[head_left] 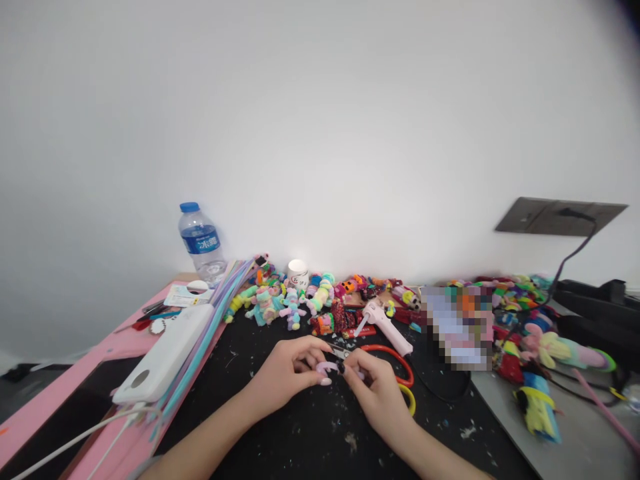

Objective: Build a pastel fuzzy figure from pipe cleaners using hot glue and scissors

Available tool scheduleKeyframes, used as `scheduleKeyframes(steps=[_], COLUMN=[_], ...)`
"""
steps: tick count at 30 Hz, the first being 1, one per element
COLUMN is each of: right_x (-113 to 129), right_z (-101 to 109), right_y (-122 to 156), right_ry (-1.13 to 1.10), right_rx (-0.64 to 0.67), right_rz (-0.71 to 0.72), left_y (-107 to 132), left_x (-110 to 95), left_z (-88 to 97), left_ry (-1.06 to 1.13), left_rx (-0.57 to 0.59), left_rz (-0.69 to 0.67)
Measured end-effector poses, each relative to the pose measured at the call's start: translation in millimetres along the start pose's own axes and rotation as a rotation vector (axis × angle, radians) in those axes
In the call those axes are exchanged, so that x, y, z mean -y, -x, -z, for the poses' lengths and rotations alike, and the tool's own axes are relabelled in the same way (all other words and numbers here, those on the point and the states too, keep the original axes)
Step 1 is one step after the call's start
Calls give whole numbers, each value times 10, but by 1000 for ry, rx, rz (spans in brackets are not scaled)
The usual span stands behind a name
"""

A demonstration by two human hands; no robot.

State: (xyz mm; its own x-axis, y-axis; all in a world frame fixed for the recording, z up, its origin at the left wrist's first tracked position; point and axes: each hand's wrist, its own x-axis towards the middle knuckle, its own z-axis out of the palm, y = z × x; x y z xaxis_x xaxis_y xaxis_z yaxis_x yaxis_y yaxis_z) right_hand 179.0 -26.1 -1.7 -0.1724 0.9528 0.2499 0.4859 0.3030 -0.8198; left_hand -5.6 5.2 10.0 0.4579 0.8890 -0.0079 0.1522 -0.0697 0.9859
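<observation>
In the head view, my left hand [300, 365] pinches a short curved lilac piece [327, 366], which looks like pipe cleaner. The fingers of my right hand [373, 383] close at its other end, by a small black bit [341, 367]; whether that bit is part of the piece I cannot tell. Just behind my hands lie scissors with red handles [407, 367], their blades partly hidden by my fingers. A yellow ring-shaped handle [410, 399] shows beside my right wrist. Behind them a pale pink glue gun [387, 327] rests on the black work surface [345, 443].
Fuzzy pipe-cleaner figures [293, 310] line the back, around a white paper cup [299, 275]. On the left are long pastel pipe cleaners [213, 333], a white power bank [165, 353] with cables and a water bottle [201, 241]. More figures [565, 350] lie right, near a blurred patch [457, 330].
</observation>
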Motion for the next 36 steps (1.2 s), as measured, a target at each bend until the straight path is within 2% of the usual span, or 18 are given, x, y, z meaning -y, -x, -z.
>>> scheduleKeyframes(steps=[7, 11, 21, 26, 29, 33, 36], right_x=[0, -4, 10, -4, -23, -30, -14], right_z=[-1, -8, -2, 9, 12, 8, 6], right_y=[-2, -2, 45, 24, 0, -6, 0], right_ry=[10, 1, -34, -115, -174, -192, -194], right_rx=[5, 12, 38, 13, -3, 22, 38], right_rz=[14, 16, 60, -2, -45, -68, -73], left_y=[-6, -16, 5, 5, -1, 13, 29], left_x=[19, 11, 14, 18, 16, -9, -24], left_z=[-3, -30, -99, -88, -59, -10, 11], left_ry=[105, 169, 349, 357, 248, -155, -320], left_rx=[48, 9, -55, -24, -19, -54, -59], left_rz=[29, 68, 23, 52, -39, -267, -372])
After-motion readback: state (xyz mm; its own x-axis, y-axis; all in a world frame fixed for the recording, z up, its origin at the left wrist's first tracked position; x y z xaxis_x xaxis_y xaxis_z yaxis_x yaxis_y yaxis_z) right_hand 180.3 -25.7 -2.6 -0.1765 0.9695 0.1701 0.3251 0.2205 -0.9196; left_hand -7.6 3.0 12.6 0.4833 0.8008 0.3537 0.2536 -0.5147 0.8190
